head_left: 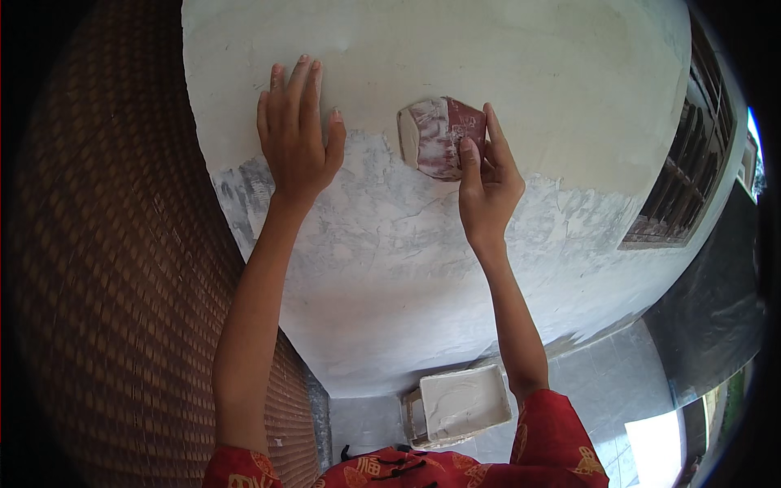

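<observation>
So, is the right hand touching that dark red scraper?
Touching: the head view shows the right hand gripping the dark red scraper, thumb on its face.

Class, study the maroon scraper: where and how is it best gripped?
Probably at its right end, approached from the right: the maroon scraper looks flat, with white paste across its left part, leaving the right barer. The right hand holds it there, thumb on the face.

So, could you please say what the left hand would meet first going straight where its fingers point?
Seemingly nothing separate: the left hand points up along the smooth, cream-coloured upper wall, and that way looks free to the picture's upper edge, though whether it touches is unclear.
</observation>
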Tool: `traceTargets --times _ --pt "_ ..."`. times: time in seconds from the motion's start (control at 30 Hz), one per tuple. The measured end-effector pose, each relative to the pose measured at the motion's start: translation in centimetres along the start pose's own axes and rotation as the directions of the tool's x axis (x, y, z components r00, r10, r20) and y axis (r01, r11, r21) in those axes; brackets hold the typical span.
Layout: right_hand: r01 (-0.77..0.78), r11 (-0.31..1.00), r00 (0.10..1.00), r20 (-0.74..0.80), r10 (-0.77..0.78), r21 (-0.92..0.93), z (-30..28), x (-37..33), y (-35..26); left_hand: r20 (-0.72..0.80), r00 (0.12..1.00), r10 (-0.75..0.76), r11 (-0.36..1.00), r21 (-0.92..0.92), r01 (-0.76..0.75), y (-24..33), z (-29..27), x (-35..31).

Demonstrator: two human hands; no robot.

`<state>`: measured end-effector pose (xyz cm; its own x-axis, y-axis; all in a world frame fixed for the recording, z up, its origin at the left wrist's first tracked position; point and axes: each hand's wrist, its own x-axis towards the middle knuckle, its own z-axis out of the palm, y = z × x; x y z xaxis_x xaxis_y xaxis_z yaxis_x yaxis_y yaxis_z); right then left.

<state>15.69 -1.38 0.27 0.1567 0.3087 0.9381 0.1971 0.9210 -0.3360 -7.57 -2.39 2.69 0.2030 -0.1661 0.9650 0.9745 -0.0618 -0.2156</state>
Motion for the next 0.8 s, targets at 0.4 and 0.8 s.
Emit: traceTargets --times 0.4,0.8 --pt "0.097 0.995 0.992 -0.073 -0.099 -0.037 0.4 0.6 -0.3 0.003 1.000 -0.004 1.000 0.027 0.004 -0.2 0.5 -0.2" --pt "0.079 0.993 0.996 -0.048 -0.075 0.092 1.2 0.7 -1.0 0.004 1.000 -0.017 0.999 0.028 0.017 -0.1 -0.1 -0.2"
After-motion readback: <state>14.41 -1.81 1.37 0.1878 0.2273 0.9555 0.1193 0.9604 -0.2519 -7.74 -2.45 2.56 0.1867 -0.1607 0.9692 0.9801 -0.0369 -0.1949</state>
